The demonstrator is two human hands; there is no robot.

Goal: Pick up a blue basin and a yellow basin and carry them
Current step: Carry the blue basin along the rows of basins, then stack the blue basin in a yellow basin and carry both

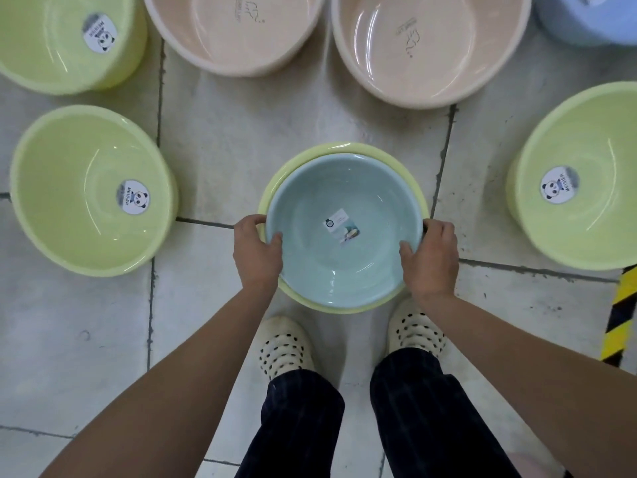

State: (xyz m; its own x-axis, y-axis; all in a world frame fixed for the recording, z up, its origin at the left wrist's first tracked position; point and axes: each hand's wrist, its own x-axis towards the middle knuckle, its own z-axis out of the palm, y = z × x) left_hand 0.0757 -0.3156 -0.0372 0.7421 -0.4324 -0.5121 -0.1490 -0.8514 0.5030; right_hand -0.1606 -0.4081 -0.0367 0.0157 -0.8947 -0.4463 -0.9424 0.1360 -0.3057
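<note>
A pale blue basin [344, 194] with a small label at its bottom is nested inside a yellow basin [348, 147], whose rim shows all around it. The pair sits in front of my feet, above the tiled floor. My left hand [256, 248] grips the left rims of both basins, thumb inside the blue one. My right hand [431, 257] grips the right rims the same way. Whether the stack rests on the floor or is lifted cannot be told.
More basins ring the spot: yellow-green ones at left [89, 191], upper left [69, 39] and right [582, 174], two pink ones [238, 29] [431, 46] at the top, a blue one [586, 19] at top right. Black-yellow tape [620, 315] marks the floor at right.
</note>
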